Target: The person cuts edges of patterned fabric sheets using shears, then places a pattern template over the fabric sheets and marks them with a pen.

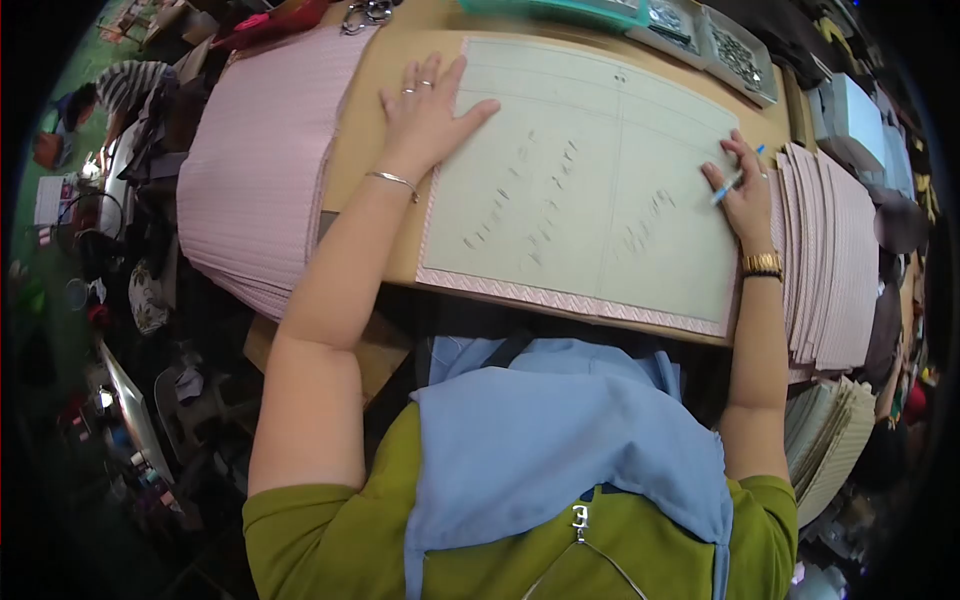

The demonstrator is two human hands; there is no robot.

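Note:
A large pale green pattern card [570,190] with handwriting and ruled lines lies on the table in front of me. Pink patterned fabric [560,295] shows from beneath it along its near and left edges. My left hand [430,115] rests with fingers spread over the card's upper left edge, thumb on the card and fingertips toward the tabletop. At the card's right edge, my right hand [745,195] has its fingers curled round a blue and white pen [728,187]. The pen slants, its lower end over the card.
Pink striped fabric [265,150] is stacked at left. More folded pink pieces [825,260] stand at right, close to my right forearm. Trays of small metal parts [735,55] sit at the far edge, beside a teal tray [565,10]. Scissors [367,14] lie at the back left.

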